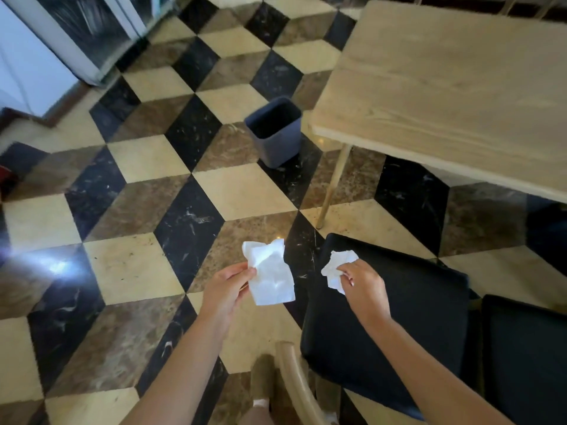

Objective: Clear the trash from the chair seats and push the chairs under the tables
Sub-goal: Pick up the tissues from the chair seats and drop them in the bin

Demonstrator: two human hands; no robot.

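Observation:
My left hand (225,288) pinches a crumpled white napkin (271,274) and holds it over the tiled floor, left of the chair. A smaller crumpled white napkin (336,266) is pinched in my right hand (363,286), just above the front left corner of the black chair seat (399,317). That chair stands pulled out from the light wooden table (445,87). Its curved wooden backrest (299,381) is at the bottom of the view. A second black chair seat (527,357) sits to its right.
A grey waste bin (276,130) stands open on the checkered floor beside the table's near left corner. A table leg (334,185) slants down between bin and chair. White cabinets (36,56) line the far left. My foot (260,381) is by the backrest.

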